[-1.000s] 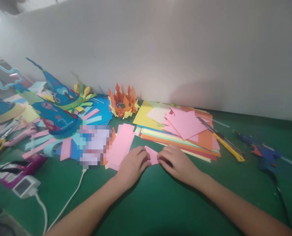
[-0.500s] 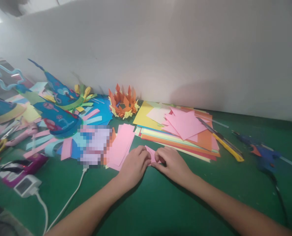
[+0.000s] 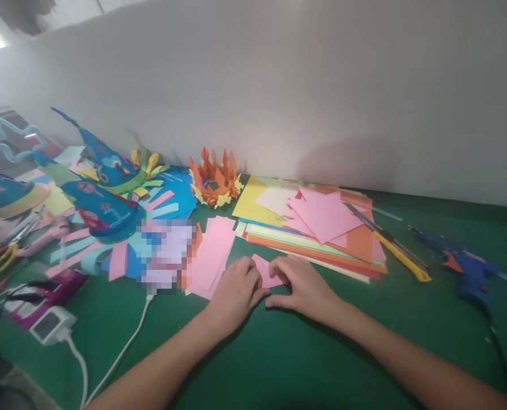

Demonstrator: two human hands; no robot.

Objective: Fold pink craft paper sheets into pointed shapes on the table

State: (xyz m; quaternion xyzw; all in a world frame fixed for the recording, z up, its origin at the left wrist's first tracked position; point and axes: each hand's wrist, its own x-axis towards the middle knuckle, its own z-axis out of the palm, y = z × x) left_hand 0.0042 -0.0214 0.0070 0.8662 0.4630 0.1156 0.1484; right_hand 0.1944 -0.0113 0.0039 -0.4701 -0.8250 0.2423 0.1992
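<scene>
A small piece of pink paper (image 3: 267,272), folded as far as I can see, lies on the green table between my hands. My left hand (image 3: 236,287) rests over its left side, fingers curled and pressed on it; that part of the paper is hidden. On the right edge sit the fingertips of my right hand (image 3: 306,285), whose thumb is stretched out apart from the fingers. Just beyond my left hand is a stack of pink paper strips (image 3: 214,250). Behind my right hand, pink paper squares (image 3: 324,213) top a pile of coloured sheets (image 3: 313,253).
A yellow utility knife (image 3: 400,253) leans on the pile's right side. Farther right lies a blue glue gun (image 3: 466,267). An orange paper crown (image 3: 216,179) stands by the wall. Blue cone hats (image 3: 103,208), scissors (image 3: 5,259) and a power strip (image 3: 48,299) with cables fill the left.
My right thumb has moved away from the pink paper and from the fingers, toward me. More of the paper shows. The view has shifted slightly.
</scene>
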